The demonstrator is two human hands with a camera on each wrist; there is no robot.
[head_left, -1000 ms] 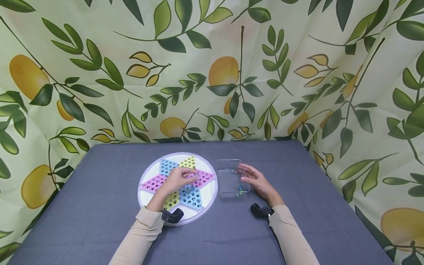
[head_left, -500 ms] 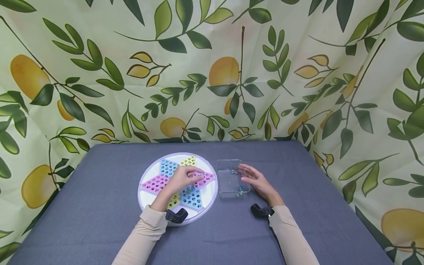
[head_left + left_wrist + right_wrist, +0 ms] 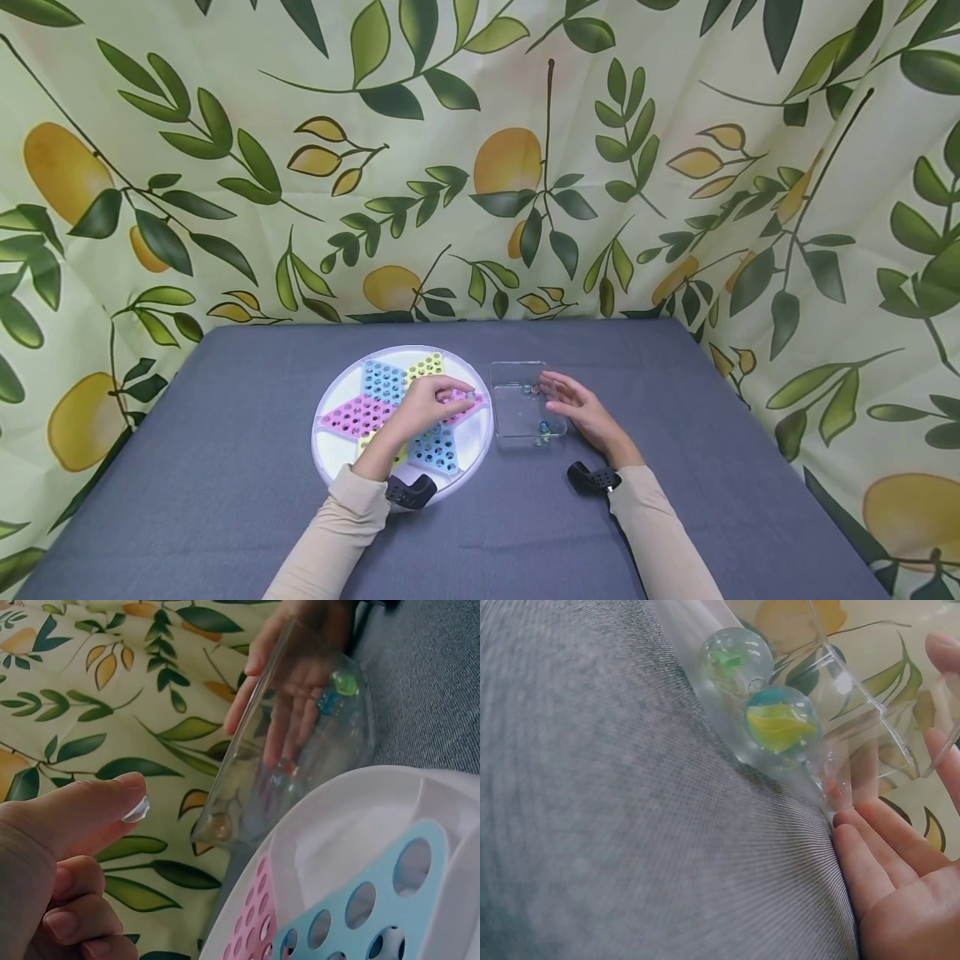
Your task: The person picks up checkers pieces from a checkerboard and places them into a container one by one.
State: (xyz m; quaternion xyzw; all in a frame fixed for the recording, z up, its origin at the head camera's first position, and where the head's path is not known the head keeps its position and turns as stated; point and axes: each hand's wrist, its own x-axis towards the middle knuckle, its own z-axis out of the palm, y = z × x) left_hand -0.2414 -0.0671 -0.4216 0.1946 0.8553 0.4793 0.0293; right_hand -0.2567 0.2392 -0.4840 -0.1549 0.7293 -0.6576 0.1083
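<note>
Over the right part of a round white Chinese checkers board [image 3: 467, 452], my left hand [image 3: 426, 405] pinches a clear marble [image 3: 137, 811] between thumb and index finger; its other fingers curl in. The board bears a star of pink, blue and yellow perforated triangles. Right of it stands a clear plastic box [image 3: 517, 436] with a few marbles inside, among them a blue-and-yellow marble [image 3: 781, 721] and a green-swirled marble [image 3: 736, 658]. My right hand [image 3: 588, 415] lies along the box's right side, fingers extended and apparently touching its wall.
A dark grey cloth [image 3: 480, 533] covers the table. Behind it hangs a curtain [image 3: 442, 208] printed with leaves and fruit. A black strap device [image 3: 411, 492] sits on the left wrist, and a similar device [image 3: 592, 477] on the right.
My left hand has moved rightward across the board toward the box, still pinching the marble. The right hand and the box have stayed put.
</note>
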